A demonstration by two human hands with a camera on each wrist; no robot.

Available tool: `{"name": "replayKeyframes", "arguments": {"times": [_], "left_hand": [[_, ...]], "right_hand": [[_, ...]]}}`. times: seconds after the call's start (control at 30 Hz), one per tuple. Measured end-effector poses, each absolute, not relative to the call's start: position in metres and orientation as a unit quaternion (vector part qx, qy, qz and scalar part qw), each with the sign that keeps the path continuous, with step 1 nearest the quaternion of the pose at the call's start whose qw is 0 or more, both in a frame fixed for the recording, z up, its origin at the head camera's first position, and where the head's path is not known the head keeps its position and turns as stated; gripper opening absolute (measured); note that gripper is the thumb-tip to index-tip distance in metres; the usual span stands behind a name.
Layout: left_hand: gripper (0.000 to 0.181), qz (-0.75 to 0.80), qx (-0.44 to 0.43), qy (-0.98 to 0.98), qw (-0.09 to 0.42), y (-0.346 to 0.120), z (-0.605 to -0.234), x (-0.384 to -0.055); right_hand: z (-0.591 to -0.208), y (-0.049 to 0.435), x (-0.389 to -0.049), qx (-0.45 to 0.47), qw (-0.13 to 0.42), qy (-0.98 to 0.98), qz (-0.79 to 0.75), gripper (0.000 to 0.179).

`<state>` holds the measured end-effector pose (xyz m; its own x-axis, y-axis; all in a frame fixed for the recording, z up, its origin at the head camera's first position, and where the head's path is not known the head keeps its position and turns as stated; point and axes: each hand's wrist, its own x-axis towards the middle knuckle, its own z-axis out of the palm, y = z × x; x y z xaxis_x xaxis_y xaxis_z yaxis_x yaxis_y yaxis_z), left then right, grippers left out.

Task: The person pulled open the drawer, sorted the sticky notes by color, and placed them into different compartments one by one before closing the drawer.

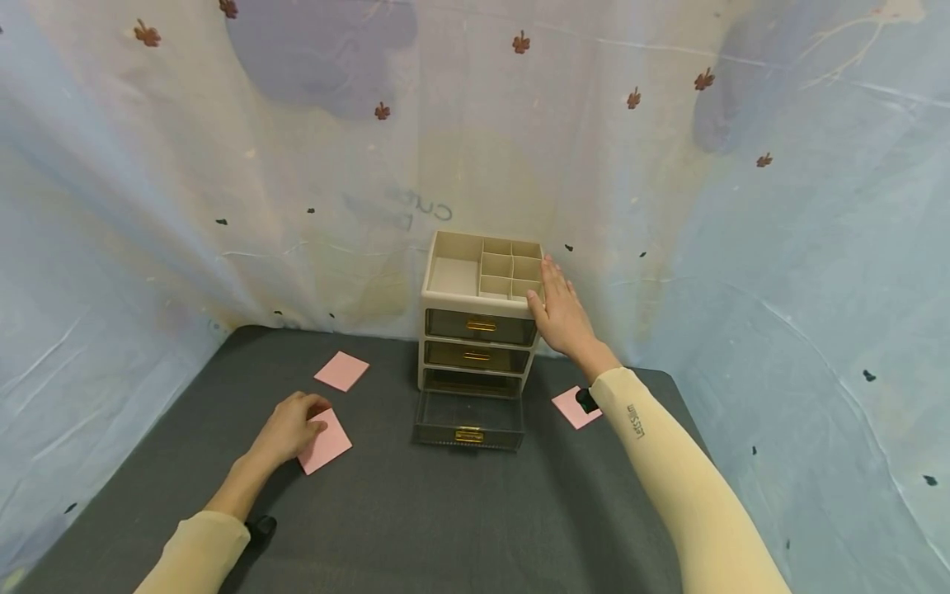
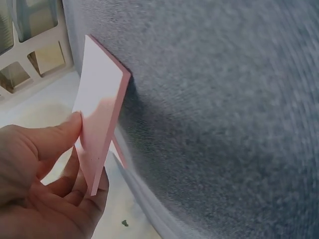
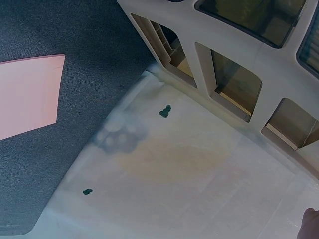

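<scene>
In the head view my left hand pinches a pink sticky-note pad between thumb and fingers, left of the middle of the table. The left wrist view shows that pad tilted on edge, with the thumb on its near face and fingers behind it. A cream desktop drawer organizer stands at the back. My right hand rests along its upper right side, fingers straight. The organizer's lowest smoky drawer is pulled out; the two drawers above are shut. Only a fingertip appears in the right wrist view.
A second pink pad lies left of the organizer. A third pink pad lies to its right, partly behind my right wrist. Divided compartments top the organizer. A patterned curtain hangs behind the dark table.
</scene>
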<state>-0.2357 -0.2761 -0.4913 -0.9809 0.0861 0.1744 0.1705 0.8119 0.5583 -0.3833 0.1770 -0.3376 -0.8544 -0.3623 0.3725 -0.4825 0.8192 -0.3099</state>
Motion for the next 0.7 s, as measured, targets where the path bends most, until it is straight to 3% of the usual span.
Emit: {"name": "replayKeyframes", "arguments": {"times": [0.7], "left_hand": [[0.018,-0.331,-0.064,-0.934,0.116,-0.257,-0.471,-0.227]], "right_hand": [[-0.34,0.178,-0.384,0.224,0.151,-0.941,0.203,0.072]]}}
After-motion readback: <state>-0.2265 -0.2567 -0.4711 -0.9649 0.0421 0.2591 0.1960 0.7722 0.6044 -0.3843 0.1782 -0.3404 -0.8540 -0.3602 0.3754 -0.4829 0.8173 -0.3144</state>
